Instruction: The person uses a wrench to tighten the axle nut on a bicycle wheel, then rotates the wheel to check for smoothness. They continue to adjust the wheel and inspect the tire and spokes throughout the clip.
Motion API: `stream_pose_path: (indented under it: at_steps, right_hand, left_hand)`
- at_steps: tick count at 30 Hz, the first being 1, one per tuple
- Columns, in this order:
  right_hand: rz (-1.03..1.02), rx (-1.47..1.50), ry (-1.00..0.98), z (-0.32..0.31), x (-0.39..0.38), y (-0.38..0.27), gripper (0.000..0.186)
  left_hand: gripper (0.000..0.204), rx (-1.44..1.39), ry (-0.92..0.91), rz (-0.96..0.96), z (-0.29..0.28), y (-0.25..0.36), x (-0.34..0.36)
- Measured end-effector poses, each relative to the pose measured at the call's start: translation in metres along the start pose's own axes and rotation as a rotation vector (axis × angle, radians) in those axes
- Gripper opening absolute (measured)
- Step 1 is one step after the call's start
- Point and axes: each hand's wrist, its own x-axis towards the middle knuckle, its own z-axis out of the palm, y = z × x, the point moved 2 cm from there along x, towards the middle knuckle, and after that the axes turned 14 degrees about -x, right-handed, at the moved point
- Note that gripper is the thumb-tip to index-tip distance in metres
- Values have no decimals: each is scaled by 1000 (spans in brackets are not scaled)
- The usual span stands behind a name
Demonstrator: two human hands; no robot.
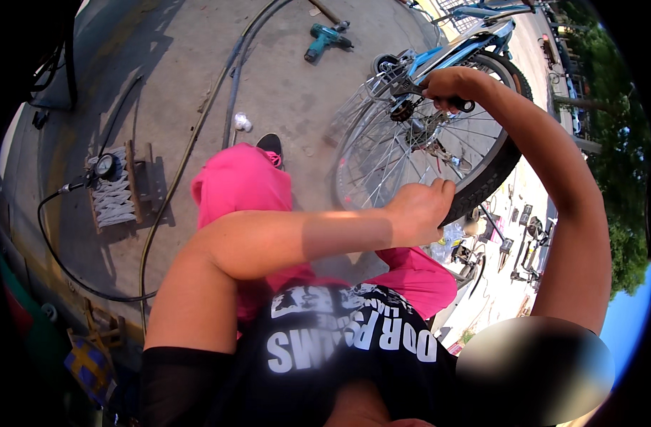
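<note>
A blue bicycle (pixel 432 53) has its rear wheel (pixel 503 153) in front of me, with sprockets (pixel 400 112) and spokes at the hub. My right hand (pixel 446 90) is closed on a dark wrench (pixel 468 106) up by the axle and frame. My left hand (pixel 425 208) lies on the tyre at the lower side of the wheel, its fingers curled over the rubber.
Hoses (pixel 191 135) run across the concrete ground (pixel 169 57). A teal power drill (pixel 318 41) and crumpled white scrap (pixel 242 122) lie beyond my shoe (pixel 270 146). A small woven stool (pixel 115 192) with a pressure gauge (pixel 105 165) stands left; assorted tools and parts (pixel 525 235) lie right.
</note>
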Motion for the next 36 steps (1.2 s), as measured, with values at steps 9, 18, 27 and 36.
stream_pose_path:
  at_steps: [9, 18, 27, 36]
  right_hand:
    - [-68, -17, 29, -1, 6, 4, 28]
    - [-32, 80, -99, -2, -7, -3, 23]
    - [-139, -75, 159, -2, -17, -5, 37]
    - [-783, 1037, 303, -3, -168, 31, 34]
  left_hand:
    - [50, 2, -10, -25, 4, -3, -5]
    - [48, 30, -26, -38, 7, -8, -9]
    - [50, 26, -60, -88, 8, -9, -13]
    - [48, 27, -60, -91, 1, -5, -19]
